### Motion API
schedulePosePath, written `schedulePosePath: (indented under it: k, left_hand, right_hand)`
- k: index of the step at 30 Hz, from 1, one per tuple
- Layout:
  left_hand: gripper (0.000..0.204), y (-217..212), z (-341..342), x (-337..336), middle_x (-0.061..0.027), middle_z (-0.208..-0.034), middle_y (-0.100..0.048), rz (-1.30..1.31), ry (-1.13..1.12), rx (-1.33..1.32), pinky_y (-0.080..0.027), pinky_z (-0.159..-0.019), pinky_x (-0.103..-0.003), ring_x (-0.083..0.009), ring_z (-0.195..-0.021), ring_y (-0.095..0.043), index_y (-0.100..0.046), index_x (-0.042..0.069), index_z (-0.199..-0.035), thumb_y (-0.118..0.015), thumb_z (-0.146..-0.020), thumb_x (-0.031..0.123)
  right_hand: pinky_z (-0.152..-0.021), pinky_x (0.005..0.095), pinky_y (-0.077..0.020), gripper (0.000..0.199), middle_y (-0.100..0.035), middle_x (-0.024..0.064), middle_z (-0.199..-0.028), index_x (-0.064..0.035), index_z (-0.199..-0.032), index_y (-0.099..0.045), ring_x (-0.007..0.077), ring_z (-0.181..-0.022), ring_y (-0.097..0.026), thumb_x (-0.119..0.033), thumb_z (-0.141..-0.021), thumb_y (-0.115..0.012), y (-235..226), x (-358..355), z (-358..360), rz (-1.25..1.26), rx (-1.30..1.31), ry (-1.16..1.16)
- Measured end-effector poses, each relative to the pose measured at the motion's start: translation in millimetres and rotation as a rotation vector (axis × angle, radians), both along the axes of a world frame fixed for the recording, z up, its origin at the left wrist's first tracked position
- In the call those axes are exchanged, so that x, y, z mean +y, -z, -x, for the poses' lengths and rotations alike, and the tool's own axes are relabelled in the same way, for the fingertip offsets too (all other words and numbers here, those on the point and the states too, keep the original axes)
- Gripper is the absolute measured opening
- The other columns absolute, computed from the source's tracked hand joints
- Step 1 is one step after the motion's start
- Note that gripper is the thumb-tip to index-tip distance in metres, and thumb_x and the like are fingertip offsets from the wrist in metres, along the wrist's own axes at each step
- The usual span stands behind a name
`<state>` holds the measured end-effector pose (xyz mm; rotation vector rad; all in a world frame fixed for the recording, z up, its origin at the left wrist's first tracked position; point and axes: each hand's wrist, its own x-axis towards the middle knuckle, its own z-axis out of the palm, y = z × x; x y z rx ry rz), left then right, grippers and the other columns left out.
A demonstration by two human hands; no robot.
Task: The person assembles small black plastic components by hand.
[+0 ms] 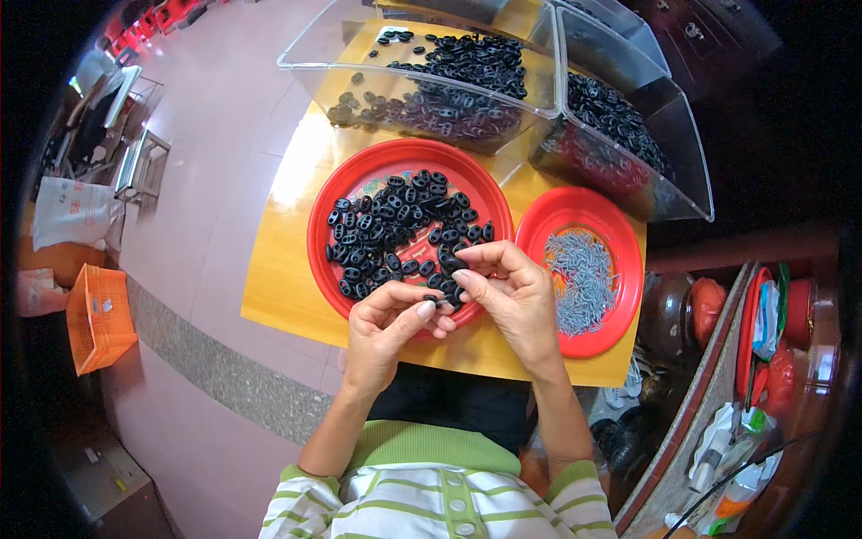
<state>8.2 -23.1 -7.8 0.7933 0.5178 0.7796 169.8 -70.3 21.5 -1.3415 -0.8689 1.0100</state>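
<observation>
Above the near edge of a round red tray [321,202], my left hand [382,325] is closed, pinching a small black piece [431,299] between thumb and fingertips. Close by on the right, my right hand [516,301] has thumb and forefinger closed around a black oval piece [455,264]; its far side blends with the pile behind. The tray holds a heap of black oval two-hole pieces [386,225]. Beside my right hand sits a smaller red tray [631,301] full of grey screws [582,278].
Two clear plastic bins [422,79] [691,171] of black pieces stand at the back of the yellow tabletop [283,269]. An orange crate [101,319] is on the floor at left. Bags and jars [666,314] crowd the shelf at right.
</observation>
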Motion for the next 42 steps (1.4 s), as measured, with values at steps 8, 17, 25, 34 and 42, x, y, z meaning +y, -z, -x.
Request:
schedulePosePath:
  k: [8,17,25,34,42]
  left_hand:
    - [0.012,-15.3,-15.1,-6.9,-0.0109,-0.086,-0.065,-0.034,-0.141,0.094,-0.051,-0.066,-0.025,-0.0137,-0.071,-0.062,-0.06,-0.002,-0.097,-0.057,-0.087,0.004]
    - [0.011,-17.3,-32.4,-19.8,-0.0052,-0.081,-0.064,-0.051,-0.121,0.15,-0.048,-0.064,-0.02,-0.0089,-0.069,-0.061,-0.061,-0.002,-0.095,-0.059,-0.086,0.004]
    - [0.011,-12.1,-39.3,-23.4,-0.0056,-0.082,-0.064,-0.084,-0.147,0.14,-0.048,-0.065,-0.02,-0.0088,-0.07,-0.061,-0.061,-0.002,-0.096,-0.059,-0.086,0.003]
    - [0.012,-9.9,-40.9,-20.5,-0.0063,-0.084,-0.064,-0.097,-0.157,0.154,-0.049,-0.065,-0.02,-0.0085,-0.071,-0.061,-0.06,-0.002,-0.097,-0.058,-0.087,0.003]
    - [0.012,-7.2,-41.7,-18.7,-0.0077,-0.082,-0.064,-0.051,-0.118,0.138,-0.051,-0.064,-0.022,-0.01,-0.07,-0.062,-0.06,-0.003,-0.096,-0.058,-0.087,0.003]
  right_hand:
    - [-0.067,0.0201,-0.0505,0.021,-0.063,0.0062,-0.096,0.0017,-0.106,-0.059,0.0094,-0.076,-0.061,-0.006,-0.087,-0.06,-3.0,-19.4,-6.1,-0.037,0.288,0.033]
    - [-0.065,0.0202,-0.0514,0.02,-0.062,0.0051,-0.09,-0.0003,-0.104,-0.057,0.0093,-0.075,-0.061,-0.009,-0.086,-0.061,10.7,-30.2,-12.8,-0.072,0.537,0.089]
    - [-0.066,0.0206,-0.0526,0.02,-0.063,0.006,-0.088,-0.0002,-0.103,-0.057,0.0104,-0.076,-0.063,-0.008,-0.085,-0.062,6.9,-33.2,-8.5,-0.056,0.557,0.13]
    - [-0.059,0.0197,-0.0506,0.018,-0.064,0.0069,-0.083,0.0005,-0.102,-0.057,0.0107,-0.071,-0.063,-0.006,-0.085,-0.061,7.8,-33.7,-4.8,-0.06,0.4,0.13]
    - [-0.062,0.0186,-0.0502,0.018,-0.064,0.0054,-0.091,0.0,-0.102,-0.058,0.0072,-0.074,-0.061,-0.006,-0.086,-0.061,7.5,-36.3,-3.0,-0.113,0.221,0.142]
